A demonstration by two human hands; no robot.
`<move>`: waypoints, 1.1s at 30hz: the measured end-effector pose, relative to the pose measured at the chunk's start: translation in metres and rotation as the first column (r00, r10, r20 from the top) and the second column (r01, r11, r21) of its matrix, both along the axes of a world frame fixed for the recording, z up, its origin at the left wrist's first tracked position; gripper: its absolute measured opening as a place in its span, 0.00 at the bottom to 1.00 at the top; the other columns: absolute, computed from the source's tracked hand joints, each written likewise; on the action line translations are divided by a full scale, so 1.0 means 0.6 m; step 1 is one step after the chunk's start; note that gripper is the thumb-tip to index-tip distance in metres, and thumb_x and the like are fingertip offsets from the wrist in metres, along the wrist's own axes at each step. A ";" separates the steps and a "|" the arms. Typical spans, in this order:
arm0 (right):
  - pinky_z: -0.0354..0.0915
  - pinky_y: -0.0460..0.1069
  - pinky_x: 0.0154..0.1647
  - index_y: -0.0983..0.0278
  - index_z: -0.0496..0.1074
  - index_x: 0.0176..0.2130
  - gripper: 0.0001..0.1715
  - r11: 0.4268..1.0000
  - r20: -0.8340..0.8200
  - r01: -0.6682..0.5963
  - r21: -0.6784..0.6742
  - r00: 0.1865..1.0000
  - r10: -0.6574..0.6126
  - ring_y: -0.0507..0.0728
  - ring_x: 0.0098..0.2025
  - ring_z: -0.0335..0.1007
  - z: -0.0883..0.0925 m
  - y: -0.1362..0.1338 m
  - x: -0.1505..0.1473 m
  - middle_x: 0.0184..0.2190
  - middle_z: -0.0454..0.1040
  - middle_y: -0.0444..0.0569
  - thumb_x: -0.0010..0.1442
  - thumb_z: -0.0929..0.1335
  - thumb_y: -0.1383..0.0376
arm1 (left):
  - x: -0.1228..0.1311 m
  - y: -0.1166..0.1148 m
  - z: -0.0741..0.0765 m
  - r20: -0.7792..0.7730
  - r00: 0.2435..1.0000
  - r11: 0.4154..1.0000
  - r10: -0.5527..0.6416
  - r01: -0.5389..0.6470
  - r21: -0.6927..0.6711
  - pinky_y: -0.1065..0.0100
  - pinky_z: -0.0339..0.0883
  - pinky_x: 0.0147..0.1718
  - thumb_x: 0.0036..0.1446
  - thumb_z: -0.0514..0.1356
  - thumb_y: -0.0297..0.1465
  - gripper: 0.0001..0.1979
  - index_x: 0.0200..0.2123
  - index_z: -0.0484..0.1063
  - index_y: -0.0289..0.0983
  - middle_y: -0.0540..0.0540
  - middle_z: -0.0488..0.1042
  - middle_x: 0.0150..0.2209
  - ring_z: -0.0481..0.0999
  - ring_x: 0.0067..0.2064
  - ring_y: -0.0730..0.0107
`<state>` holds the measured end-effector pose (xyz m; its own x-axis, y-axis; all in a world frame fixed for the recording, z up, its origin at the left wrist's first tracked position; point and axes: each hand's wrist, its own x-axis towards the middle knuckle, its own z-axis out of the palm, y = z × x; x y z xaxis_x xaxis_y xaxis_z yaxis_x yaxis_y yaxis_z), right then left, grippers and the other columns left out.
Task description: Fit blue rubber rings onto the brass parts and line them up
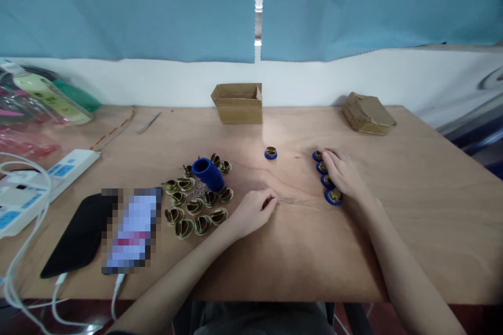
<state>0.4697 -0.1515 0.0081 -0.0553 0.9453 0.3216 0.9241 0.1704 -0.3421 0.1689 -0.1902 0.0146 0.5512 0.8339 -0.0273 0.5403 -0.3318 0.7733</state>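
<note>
Right hand [342, 174] lies flat, fingers together, on the row of blue-ringed brass caps [327, 178], while the left hand [251, 212], curled shut, sits just right of the loose brass caps [196, 204].

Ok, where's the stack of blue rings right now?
In the head view, the stack of blue rings lies left of centre, among the brass pieces, beyond the left hand.

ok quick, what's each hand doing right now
Left hand: curled loosely on the table, whether it holds anything cannot be told.
Right hand: open, flat on the row of blue-ringed parts.
</note>
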 end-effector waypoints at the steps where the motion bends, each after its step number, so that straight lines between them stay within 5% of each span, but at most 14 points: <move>1: 0.64 0.64 0.59 0.64 0.74 0.55 0.32 1.000 0.012 0.006 -0.013 1.000 -0.005 0.69 0.58 0.69 0.000 0.000 0.000 0.57 0.73 0.58 0.73 0.52 0.52 | 0.000 0.000 -0.002 -0.015 1.000 1.000 -0.002 0.003 0.020 0.67 0.59 0.31 0.65 0.53 0.28 0.11 0.29 0.68 0.38 0.49 0.75 0.28 0.74 0.30 0.67; 7: 0.63 0.64 0.59 0.65 0.72 0.57 0.31 0.999 0.033 0.027 0.032 0.999 -0.028 0.69 0.60 0.68 0.014 -0.004 -0.007 0.58 0.72 0.60 0.73 0.52 0.53 | -0.001 -0.006 0.001 -0.132 0.990 0.989 -0.039 0.057 0.134 0.66 0.62 0.33 0.68 0.51 0.30 0.12 0.30 0.67 0.38 0.47 0.76 0.31 0.75 0.34 0.64; 17: 0.64 0.58 0.46 0.63 0.73 0.42 0.12 0.925 0.086 -0.086 0.370 0.995 0.058 0.64 0.44 0.74 0.025 -0.024 -0.060 0.39 0.80 0.54 0.69 0.61 0.64 | -0.021 -0.030 0.063 -0.149 0.974 0.924 -0.172 0.212 0.318 0.64 0.70 0.39 0.69 0.49 0.28 0.11 0.42 0.72 0.37 0.45 0.78 0.39 0.79 0.41 0.63; 22: 0.62 0.61 0.55 0.64 0.72 0.45 0.12 0.874 0.160 -0.359 0.328 0.933 0.323 0.62 0.43 0.73 0.027 -0.055 -0.126 0.38 0.79 0.54 0.68 0.61 0.70 | -0.074 -0.029 0.113 0.024 0.993 0.816 0.118 -0.111 0.567 0.65 0.71 0.44 0.69 0.52 0.28 0.09 0.46 0.71 0.39 0.45 0.76 0.43 0.77 0.44 0.65; 27: 0.70 0.58 0.46 0.67 0.73 0.46 0.13 0.842 0.103 -0.522 0.134 0.853 0.512 0.63 0.42 0.73 0.017 -0.090 -0.190 0.40 0.78 0.58 0.68 0.62 0.70 | -0.142 -0.005 0.125 0.015 0.875 0.636 0.483 -0.363 0.681 0.53 0.67 0.56 0.68 0.55 0.31 0.11 0.51 0.69 0.39 0.40 0.73 0.55 0.74 0.56 0.55; 33: 0.69 0.62 0.58 0.66 0.67 0.58 0.20 0.805 -0.052 -0.593 0.008 0.804 0.593 0.65 0.61 0.68 -0.021 -0.102 -0.216 0.62 0.68 0.62 0.68 0.62 0.68 | -0.184 0.021 0.095 -0.150 0.763 0.653 0.628 -0.413 0.635 0.48 0.70 0.50 0.66 0.57 0.38 0.19 0.55 0.69 0.35 0.37 0.77 0.51 0.77 0.52 0.45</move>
<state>0.3398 -0.2130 -0.0045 -0.5902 0.7362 0.3311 0.6257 0.6764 -0.3886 0.0585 -0.1774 0.0716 0.0630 0.9023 0.4265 0.9336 -0.2044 0.2945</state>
